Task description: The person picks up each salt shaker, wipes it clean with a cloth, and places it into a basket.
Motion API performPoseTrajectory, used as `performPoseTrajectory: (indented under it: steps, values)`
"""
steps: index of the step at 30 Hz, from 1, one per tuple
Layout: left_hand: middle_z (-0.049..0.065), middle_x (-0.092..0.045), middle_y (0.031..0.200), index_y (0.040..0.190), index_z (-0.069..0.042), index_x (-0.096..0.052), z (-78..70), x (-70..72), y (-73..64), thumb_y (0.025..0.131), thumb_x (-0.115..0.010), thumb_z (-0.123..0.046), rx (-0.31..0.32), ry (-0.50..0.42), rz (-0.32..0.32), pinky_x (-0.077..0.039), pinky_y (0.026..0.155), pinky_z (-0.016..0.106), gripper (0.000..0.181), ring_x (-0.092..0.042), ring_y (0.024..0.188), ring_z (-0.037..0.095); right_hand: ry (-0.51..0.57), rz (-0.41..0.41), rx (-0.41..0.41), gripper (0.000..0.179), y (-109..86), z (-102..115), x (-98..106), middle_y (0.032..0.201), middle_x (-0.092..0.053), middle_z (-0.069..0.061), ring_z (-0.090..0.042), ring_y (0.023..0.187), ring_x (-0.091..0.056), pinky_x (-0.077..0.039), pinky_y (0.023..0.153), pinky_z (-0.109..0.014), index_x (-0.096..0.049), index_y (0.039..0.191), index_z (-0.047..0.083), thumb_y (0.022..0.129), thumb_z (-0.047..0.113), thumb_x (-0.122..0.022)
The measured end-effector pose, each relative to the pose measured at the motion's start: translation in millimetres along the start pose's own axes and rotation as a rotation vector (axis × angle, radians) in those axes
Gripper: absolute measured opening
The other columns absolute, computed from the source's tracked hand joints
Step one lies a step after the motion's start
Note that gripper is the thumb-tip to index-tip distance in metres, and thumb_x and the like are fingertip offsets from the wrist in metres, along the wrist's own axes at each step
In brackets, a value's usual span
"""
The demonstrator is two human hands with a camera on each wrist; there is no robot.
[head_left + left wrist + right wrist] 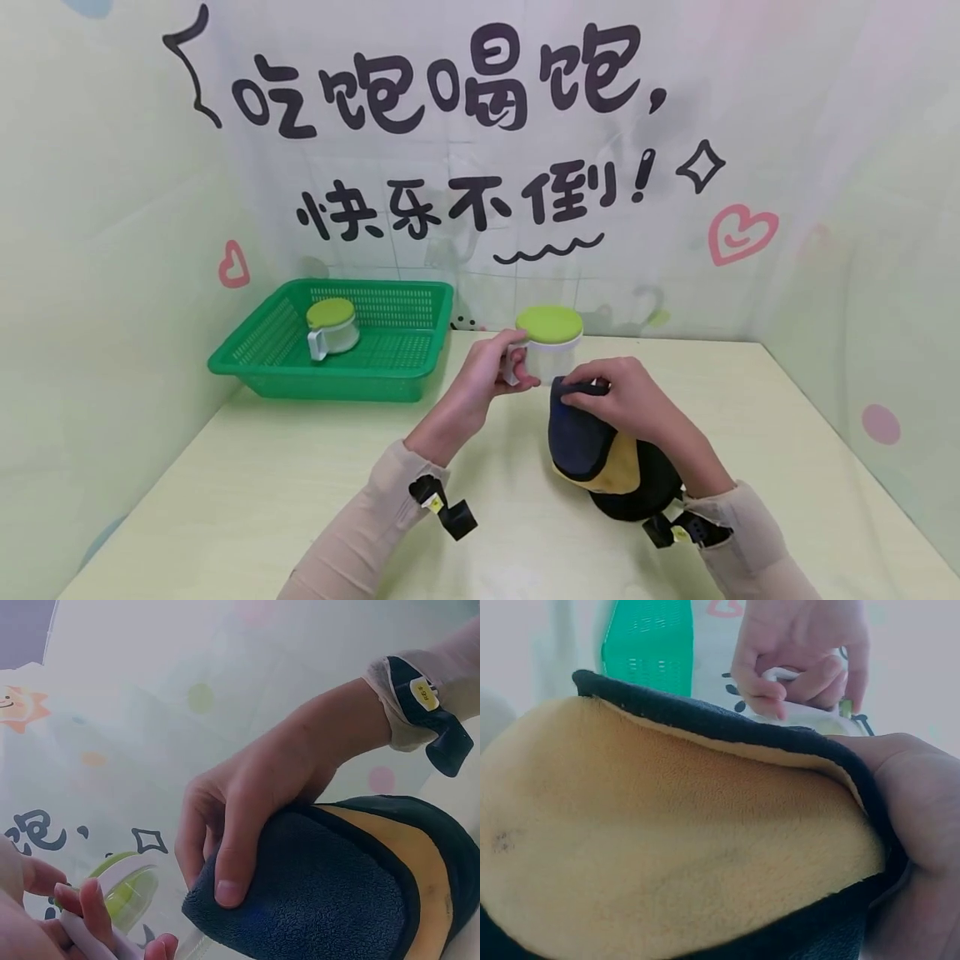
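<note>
We hold a clear jar [555,363] with a green lid [549,325] in our left hand [486,369], its fingers curled round the white handle; it seems raised above the far middle of the table [315,483]. Holding it by the handle probably leaves most of its side and lid uncovered.

Our right hand [626,398] pinches the far edge of 1 dark blue and yellow cloth [581,437], thumb on the fleecy blue face and fingers behind. The cloth hangs down on the near right of the jar, its yellow face bulging out. Pinching only the edge likely lets the rest drape freely. The cloth's tip is just beside the jar; we cannot tell whether the 2 touch.

At far left, 1 similar jar [341,337] stands inside a green basket [337,388], perhaps placed there to stay out of the hands' way.
</note>
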State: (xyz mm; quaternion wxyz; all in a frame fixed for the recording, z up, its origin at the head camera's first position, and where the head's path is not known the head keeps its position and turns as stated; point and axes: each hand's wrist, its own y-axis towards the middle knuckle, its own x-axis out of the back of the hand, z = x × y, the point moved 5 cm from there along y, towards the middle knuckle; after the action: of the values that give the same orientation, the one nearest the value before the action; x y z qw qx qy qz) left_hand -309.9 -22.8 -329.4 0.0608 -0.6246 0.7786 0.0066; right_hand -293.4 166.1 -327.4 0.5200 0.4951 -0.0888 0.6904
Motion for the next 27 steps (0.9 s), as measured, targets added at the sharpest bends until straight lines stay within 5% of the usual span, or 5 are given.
performPoseTrajectory:
  steps: [6, 16, 21, 27]
  values:
    - [-0.002, -0.050, 0.060, 0.070, -0.012, -0.049, -0.6, 2.0, 0.1, 0.102, -0.051, -0.035, 0.009, 0.003, -0.009, -0.058, 0.075, 0.027, 0.040, -0.067, 0.061, 0.014, -0.022, -0.033, 0.029, 0.013, 0.7, -1, 1, 0.097, -0.080, 0.003, -0.014, 0.089, -0.073, -0.058, 0.077, -0.031, -0.081, 0.101, 0.017, 0.087, 0.017, -0.082]
    - [-0.004, -0.050, 0.058, 0.070, -0.013, -0.050, 2.6, -1.3, 3.3, 0.102, -0.052, -0.035, 0.015, 0.042, -0.007, -0.058, 0.071, 0.025, 0.039, -0.068, 0.061, 0.014, 0.017, -0.247, 0.092, 0.017, -3.8, 8, 20, 0.096, -0.080, 0.000, -0.013, 0.089, -0.073, -0.058, 0.077, -0.027, -0.082, 0.100, 0.014, 0.083, 0.010, -0.084]
    - [-0.003, -0.051, 0.059, 0.072, -0.012, -0.050, 0.6, -2.3, 3.3, 0.102, -0.052, -0.035, 0.009, 0.021, 0.010, -0.058, 0.072, 0.027, 0.038, -0.069, 0.063, 0.016, 0.037, -0.208, 0.070, 0.017, -2.4, 5, 20, 0.096, -0.080, 0.001, -0.011, 0.090, -0.073, -0.059, 0.079, -0.025, -0.081, 0.100, 0.015, 0.084, 0.011, -0.084]
    - [-0.003, -0.050, 0.062, 0.073, -0.012, -0.048, -0.7, 0.1, 1.0, 0.102, -0.052, -0.035, 0.003, -0.012, 0.004, -0.058, 0.075, 0.028, 0.037, -0.066, 0.063, 0.015, 0.027, -0.061, 0.024, 0.013, 0.5, -4, 9, 0.097, -0.080, 0.001, -0.013, 0.088, -0.071, -0.058, 0.078, -0.029, -0.081, 0.100, 0.017, 0.087, 0.017, -0.082]
